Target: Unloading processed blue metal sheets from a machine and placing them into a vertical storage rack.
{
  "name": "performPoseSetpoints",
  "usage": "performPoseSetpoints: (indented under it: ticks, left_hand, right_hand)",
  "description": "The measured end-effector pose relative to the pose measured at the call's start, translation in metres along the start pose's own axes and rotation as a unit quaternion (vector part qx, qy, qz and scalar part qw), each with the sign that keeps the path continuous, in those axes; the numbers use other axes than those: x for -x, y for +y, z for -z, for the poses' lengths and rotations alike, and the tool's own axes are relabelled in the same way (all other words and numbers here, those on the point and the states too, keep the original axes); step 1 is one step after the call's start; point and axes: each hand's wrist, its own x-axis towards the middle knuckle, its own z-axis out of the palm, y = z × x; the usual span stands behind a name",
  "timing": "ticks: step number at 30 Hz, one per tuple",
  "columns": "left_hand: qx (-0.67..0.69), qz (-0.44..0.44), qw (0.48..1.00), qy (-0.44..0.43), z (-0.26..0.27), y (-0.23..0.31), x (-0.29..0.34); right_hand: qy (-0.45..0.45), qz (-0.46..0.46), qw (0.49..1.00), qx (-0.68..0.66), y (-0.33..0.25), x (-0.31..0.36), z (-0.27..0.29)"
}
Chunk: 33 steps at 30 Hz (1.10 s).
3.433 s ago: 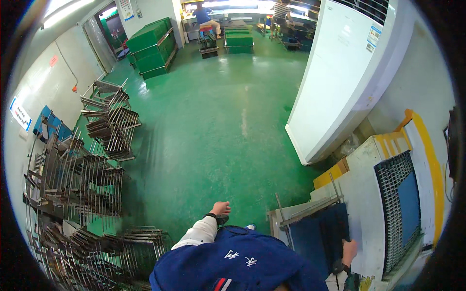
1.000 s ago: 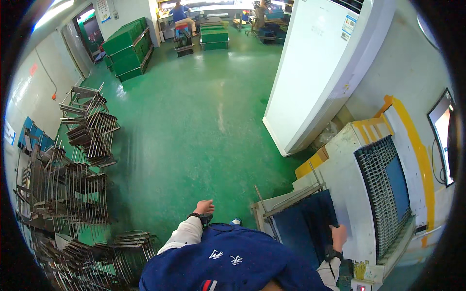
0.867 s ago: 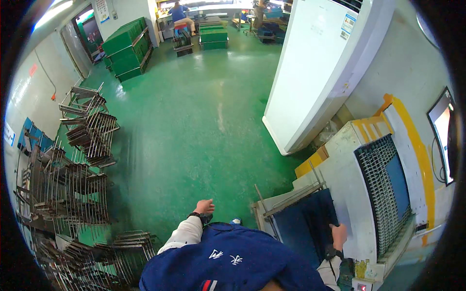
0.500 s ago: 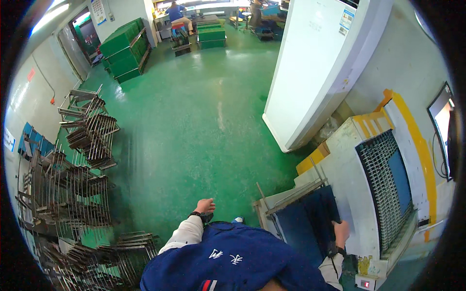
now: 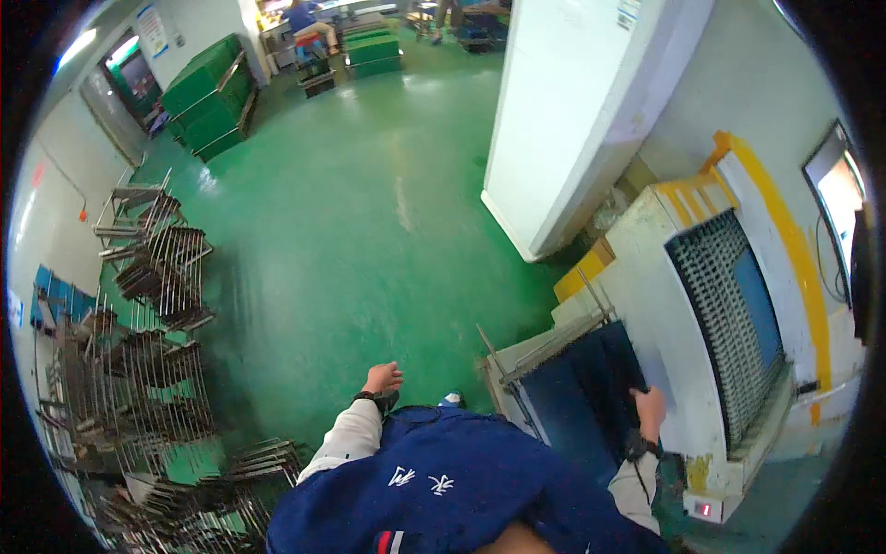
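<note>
My left hand hangs in front of my body over the green floor. Its fingers are loosely bent and slightly apart, with nothing in them. A dark wristband sits above it. On the right, my right hand hangs by the outer edge of the dark blue sheet on the machine's feed end. Its fingers are loosely bent, partly out of sight, and I see nothing held; whether they touch the sheet I cannot tell. A darker strip lies along the sheet near that hand. The pale machine stands just beyond.
Metal racks crowd the left wall. A tall white cabinet rises at the far right, near a yellow box. Stacked green crates stand at the back left. A seated person is far off. A screen hangs right.
The whole view has shifted, so the room sits further left and higher. My right hand has moved slightly forward along the sheet's edge. My left hand keeps about the same pose.
</note>
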Motion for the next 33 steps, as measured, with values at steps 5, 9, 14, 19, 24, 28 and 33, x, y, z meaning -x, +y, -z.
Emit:
performPoseSetpoints:
  ticks: [5,9,14,19,24,28,33]
  left_hand:
    - [0.022,0.005,1.0,-0.001,-0.013,0.0,0.004]
    - [0.012,-0.002,1.0,0.012,-0.019,-0.005,0.008]
    - [-0.027,-0.013,1.0,0.005,-0.031,-0.006,0.014]
    - [-0.029,-0.012,1.0,0.0,-0.043,-0.004,0.016]
    - [-0.035,-0.014,0.999,-0.024,-0.046,0.0,0.0]
    - [-0.031,-0.005,0.999,-0.032,-0.053,0.003,-0.01]
    - [-0.057,-0.014,0.993,-0.103,-0.066,0.006,-0.021]
  right_hand:
    - [-0.001,0.005,1.0,0.003,-0.01,0.009,0.016]
    - [-0.038,0.024,0.999,-0.025,-0.001,0.003,0.014]
    - [-0.002,0.103,0.994,-0.047,0.021,-0.003,-0.013]
    - [-0.012,0.116,0.992,-0.057,0.025,0.001,-0.008]
    - [-0.028,0.115,0.992,-0.047,0.02,0.007,0.054]
    - [0.018,0.106,0.992,-0.068,0.033,0.026,0.128]
    - [0.128,0.098,0.985,-0.062,0.079,0.047,0.188]
